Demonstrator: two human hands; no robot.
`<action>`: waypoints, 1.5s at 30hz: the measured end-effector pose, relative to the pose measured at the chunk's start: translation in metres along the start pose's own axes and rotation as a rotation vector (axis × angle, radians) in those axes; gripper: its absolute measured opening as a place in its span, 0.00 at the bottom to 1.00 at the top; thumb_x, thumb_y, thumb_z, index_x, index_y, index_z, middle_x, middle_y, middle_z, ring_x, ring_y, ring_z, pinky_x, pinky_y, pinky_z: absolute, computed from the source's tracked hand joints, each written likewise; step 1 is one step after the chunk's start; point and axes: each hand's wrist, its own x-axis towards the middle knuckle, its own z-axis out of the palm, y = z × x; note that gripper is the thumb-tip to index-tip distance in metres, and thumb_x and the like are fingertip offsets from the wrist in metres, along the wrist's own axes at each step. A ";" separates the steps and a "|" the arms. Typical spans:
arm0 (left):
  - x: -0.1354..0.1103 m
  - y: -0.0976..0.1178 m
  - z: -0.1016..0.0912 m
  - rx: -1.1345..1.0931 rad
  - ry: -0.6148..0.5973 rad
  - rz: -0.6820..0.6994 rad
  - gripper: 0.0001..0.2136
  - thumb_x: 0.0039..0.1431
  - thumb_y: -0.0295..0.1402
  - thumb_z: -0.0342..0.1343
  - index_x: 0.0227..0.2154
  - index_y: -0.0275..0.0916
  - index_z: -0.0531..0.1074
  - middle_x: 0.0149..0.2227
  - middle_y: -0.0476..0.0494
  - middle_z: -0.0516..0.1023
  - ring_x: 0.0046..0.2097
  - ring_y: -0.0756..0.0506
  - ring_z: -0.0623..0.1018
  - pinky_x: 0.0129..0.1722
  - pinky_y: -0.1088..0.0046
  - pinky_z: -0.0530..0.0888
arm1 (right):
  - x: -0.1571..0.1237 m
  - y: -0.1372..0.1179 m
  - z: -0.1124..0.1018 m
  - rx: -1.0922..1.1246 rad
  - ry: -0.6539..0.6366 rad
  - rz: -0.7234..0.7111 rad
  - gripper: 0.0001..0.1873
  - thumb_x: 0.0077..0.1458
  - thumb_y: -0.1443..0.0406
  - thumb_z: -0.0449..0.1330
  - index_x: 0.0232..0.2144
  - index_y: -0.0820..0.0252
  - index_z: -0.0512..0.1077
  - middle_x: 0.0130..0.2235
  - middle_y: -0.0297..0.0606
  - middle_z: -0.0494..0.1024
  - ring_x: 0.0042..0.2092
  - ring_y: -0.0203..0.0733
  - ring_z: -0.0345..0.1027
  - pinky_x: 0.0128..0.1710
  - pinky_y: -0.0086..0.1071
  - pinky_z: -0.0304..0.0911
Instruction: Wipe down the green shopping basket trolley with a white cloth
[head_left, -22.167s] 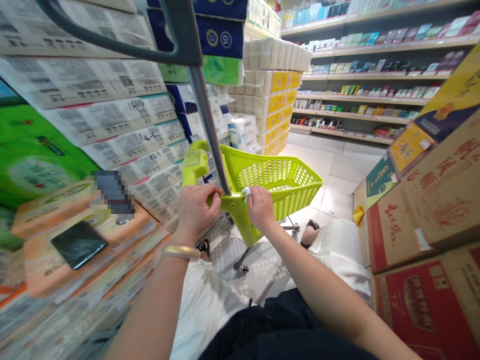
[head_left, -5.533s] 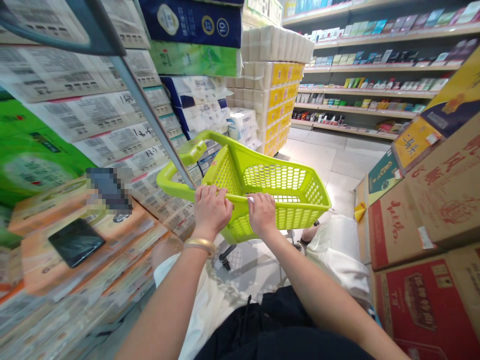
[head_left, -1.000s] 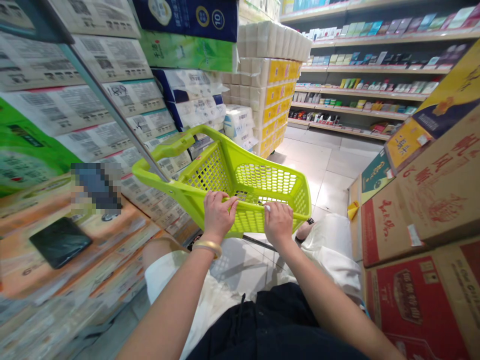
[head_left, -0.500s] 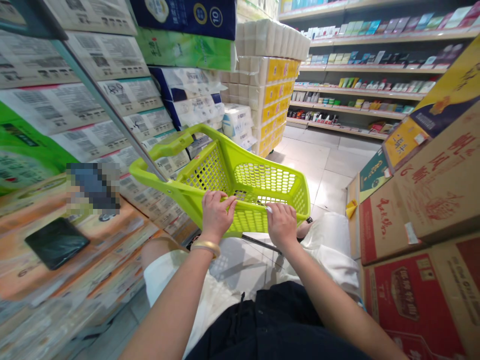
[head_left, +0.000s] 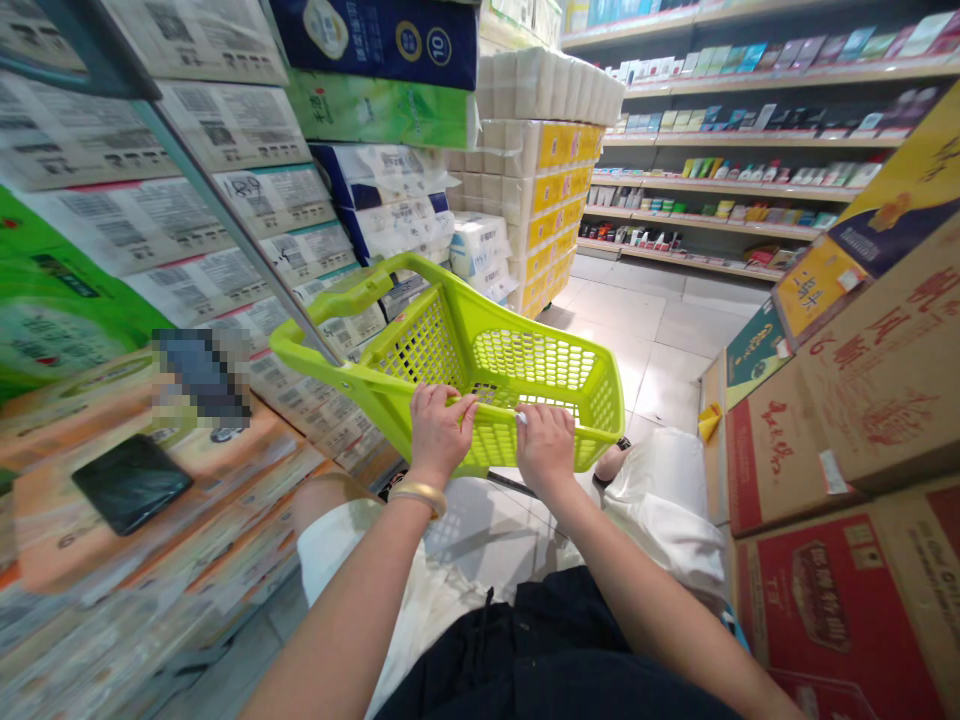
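Where visible, left hand and right hand curl over the cart rim.

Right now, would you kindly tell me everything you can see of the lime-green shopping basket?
The lime-green plastic basket is open-topped, with rows of small holes through its base and sloping walls and a thick rounded rim. A grey metal pole rises from its left corner toward a dark handle overhead. The left hand and right hand grip the near rim, fingers curled over it. It is beside stacked packs of toilet paper.
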 end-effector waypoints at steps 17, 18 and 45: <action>-0.001 -0.002 0.002 -0.031 -0.005 0.005 0.12 0.64 0.38 0.52 0.39 0.47 0.81 0.39 0.40 0.75 0.48 0.38 0.69 0.60 0.49 0.61 | -0.028 0.084 -0.031 -0.079 0.088 0.022 0.15 0.67 0.64 0.48 0.41 0.58 0.74 0.39 0.42 0.79 0.44 0.46 0.66 0.51 0.38 0.54; -0.001 -0.001 0.002 -0.031 -0.002 0.002 0.12 0.64 0.38 0.52 0.39 0.47 0.81 0.39 0.40 0.74 0.48 0.38 0.69 0.60 0.48 0.61 | -0.028 0.084 -0.030 -0.080 0.095 0.041 0.15 0.67 0.64 0.48 0.40 0.59 0.74 0.39 0.42 0.79 0.43 0.46 0.66 0.50 0.38 0.54; -0.003 0.002 0.001 -0.048 -0.004 -0.010 0.12 0.64 0.38 0.52 0.39 0.46 0.81 0.39 0.40 0.74 0.48 0.38 0.69 0.62 0.47 0.61 | -0.028 0.087 -0.038 -0.088 0.039 -0.053 0.14 0.67 0.64 0.48 0.41 0.59 0.74 0.38 0.40 0.79 0.42 0.45 0.68 0.46 0.36 0.56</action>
